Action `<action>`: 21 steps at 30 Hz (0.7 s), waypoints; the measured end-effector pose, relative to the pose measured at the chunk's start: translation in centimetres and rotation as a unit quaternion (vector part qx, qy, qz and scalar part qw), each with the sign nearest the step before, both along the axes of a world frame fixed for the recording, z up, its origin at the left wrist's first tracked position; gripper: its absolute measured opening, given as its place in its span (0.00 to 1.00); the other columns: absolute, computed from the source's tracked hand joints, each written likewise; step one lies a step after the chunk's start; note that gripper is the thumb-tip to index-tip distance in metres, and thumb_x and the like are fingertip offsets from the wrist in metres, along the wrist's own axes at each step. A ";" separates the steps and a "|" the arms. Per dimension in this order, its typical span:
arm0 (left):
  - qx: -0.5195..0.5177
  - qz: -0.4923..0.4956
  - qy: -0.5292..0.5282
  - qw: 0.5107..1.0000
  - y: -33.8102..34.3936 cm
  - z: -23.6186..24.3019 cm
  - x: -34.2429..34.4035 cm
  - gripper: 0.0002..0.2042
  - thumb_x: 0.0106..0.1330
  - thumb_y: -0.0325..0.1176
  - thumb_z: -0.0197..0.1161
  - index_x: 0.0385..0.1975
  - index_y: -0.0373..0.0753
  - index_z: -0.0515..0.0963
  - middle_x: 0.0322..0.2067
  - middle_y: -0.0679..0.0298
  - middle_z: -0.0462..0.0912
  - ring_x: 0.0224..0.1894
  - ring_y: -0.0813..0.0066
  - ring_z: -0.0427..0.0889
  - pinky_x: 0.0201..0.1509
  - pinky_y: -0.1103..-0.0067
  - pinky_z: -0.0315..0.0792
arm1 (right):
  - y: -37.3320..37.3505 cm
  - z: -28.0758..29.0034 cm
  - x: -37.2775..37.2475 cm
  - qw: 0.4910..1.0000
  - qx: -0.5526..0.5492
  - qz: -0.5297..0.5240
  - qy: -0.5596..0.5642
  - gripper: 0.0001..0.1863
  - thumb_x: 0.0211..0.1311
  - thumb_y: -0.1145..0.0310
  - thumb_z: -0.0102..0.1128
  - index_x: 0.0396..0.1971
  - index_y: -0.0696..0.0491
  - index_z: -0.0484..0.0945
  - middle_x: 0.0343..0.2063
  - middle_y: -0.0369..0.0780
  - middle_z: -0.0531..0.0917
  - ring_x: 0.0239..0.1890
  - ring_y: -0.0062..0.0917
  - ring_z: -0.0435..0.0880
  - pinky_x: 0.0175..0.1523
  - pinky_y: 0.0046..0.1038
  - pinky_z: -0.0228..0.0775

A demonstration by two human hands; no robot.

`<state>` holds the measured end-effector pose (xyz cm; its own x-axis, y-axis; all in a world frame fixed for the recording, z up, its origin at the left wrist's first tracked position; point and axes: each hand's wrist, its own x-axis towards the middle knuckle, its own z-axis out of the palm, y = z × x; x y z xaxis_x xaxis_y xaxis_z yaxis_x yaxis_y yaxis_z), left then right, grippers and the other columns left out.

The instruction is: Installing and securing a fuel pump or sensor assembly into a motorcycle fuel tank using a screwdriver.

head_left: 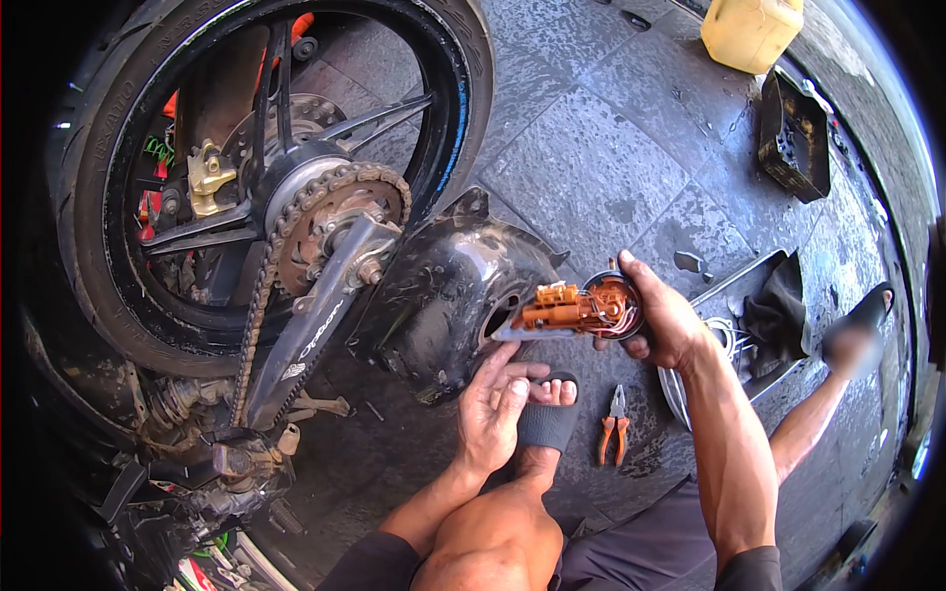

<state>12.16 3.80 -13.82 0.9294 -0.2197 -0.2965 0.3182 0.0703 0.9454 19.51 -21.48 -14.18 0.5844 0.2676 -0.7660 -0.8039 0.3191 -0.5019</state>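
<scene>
My right hand [658, 313] grips an orange fuel pump assembly [576, 305], with coiled wires in its round dark housing and a pale strainer [522, 331] on its left end. The strainer lies over the opening of a dirty black fuel tank [434, 295], which sits on the floor beside the motorcycle wheel. My left hand [496, 414] is just below the strainer, palm up with loosely bent fingers apart and nothing gripped; its raised fingertip is at the strainer's underside, though contact is unclear. Orange-handled pliers [613, 438] lie on the tiles below the pump.
A motorcycle rear wheel [94, 187] with chain and swingarm [305, 345] fills the left. A yellow jerrycan [751, 32] and black tray [813, 158] stand at upper right. A frame-like part with dark cloth [774, 315] lies right. My sandalled feet rest on the tiled floor [581, 158].
</scene>
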 end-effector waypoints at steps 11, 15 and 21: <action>0.048 -0.022 -0.021 0.998 -0.1 1.2 -0.1 0.31 0.78 0.37 0.58 0.73 0.28 0.58 0.52 0.46 0.83 0.42 0.72 0.87 0.48 0.75 0.83 | 4.9 -4.9 -5.0 0.967 0.189 -0.153 -0.073 0.35 0.76 0.35 0.43 0.49 0.56 0.79 0.35 0.39 0.87 0.30 0.21 0.83 0.26 0.24 0.70; 0.243 -0.049 -0.079 0.966 0.6 3.1 -0.1 0.13 0.75 0.29 0.59 0.51 0.25 0.80 0.38 0.51 0.87 0.32 0.74 0.86 0.37 0.80 0.81 | 6.3 -5.6 -5.4 0.959 0.183 -0.208 -0.066 0.33 0.77 0.39 0.46 0.52 0.58 0.77 0.37 0.42 0.87 0.33 0.25 0.85 0.31 0.27 0.79; 0.301 0.031 -0.354 0.885 1.9 3.3 1.1 0.07 0.71 0.24 0.60 0.41 0.26 0.80 0.33 0.55 0.84 0.32 0.72 0.84 0.35 0.80 0.78 | 8.3 -5.6 -6.2 0.956 0.174 -0.213 -0.107 0.31 0.77 0.43 0.50 0.54 0.59 0.75 0.38 0.43 0.86 0.37 0.28 0.87 0.37 0.30 0.84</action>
